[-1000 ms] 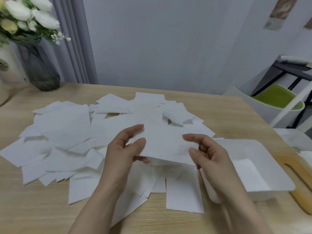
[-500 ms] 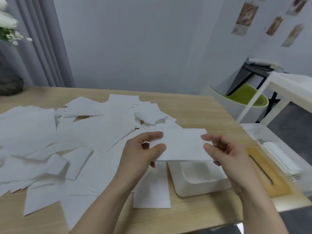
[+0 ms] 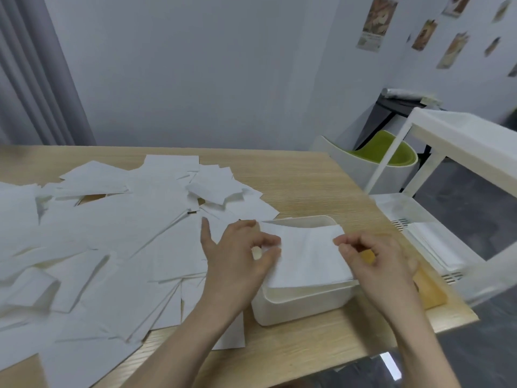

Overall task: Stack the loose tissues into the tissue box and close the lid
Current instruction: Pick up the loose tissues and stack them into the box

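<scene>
A white open tissue box (image 3: pixel 302 305) stands near the table's front right edge. A white tissue (image 3: pixel 309 254) lies spread over its opening. My left hand (image 3: pixel 237 256) pinches the tissue's left edge and my right hand (image 3: pixel 375 261) pinches its right edge, both over the box. A large heap of loose white tissues (image 3: pixel 112 236) covers the table to the left of the box. The wooden lid (image 3: pixel 430 289) lies to the right of the box, partly hidden behind my right hand.
The wooden table (image 3: pixel 307 186) ends just right of the lid. A white plastic cart (image 3: pixel 436 236) holding white sheets stands beside it. A chair with a green seat (image 3: pixel 383 152) is behind that. A grey curtain hangs at the far left.
Both hands carried the tissue from above the heap to the right and lowered it onto the box opening. The view swung right, so the flower vase left the frame.
</scene>
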A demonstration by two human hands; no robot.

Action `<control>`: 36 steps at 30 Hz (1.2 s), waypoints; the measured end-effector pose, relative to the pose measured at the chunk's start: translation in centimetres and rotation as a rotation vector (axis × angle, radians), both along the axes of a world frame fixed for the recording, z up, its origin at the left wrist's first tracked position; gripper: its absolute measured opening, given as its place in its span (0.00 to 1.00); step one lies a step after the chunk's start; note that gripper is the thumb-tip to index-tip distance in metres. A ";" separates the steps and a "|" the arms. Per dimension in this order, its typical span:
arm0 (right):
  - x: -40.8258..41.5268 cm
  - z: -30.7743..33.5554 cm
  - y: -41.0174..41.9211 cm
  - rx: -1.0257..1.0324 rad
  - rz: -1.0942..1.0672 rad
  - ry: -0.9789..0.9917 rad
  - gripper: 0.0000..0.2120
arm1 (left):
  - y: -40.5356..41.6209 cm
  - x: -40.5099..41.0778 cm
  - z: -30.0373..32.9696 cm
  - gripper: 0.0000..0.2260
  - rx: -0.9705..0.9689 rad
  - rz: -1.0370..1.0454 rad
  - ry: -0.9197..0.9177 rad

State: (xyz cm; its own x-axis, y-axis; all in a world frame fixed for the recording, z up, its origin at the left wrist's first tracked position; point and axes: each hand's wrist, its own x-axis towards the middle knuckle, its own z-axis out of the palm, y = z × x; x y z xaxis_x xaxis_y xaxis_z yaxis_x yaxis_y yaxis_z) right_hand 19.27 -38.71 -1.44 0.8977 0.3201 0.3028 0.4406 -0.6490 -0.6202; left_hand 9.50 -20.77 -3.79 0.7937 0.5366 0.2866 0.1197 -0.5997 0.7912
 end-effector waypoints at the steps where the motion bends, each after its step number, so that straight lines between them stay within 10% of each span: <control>1: 0.0 -0.1 0.0 -0.040 -0.020 -0.035 0.11 | -0.1 0.1 -0.4 0.06 0.051 0.006 -0.004; 12: 0.5 -2.3 0.2 -0.275 -0.059 -0.230 0.09 | -0.6 0.4 0.3 0.13 0.452 -0.111 0.295; 27: 0.5 -2.7 0.3 -0.325 -0.072 -0.235 0.07 | 0.0 0.6 -1.1 0.17 0.711 -0.007 0.155; 36: 0.4 -2.8 0.2 -0.316 -0.046 -0.256 0.07 | 0.4 0.5 -2.0 0.18 0.499 -0.096 0.061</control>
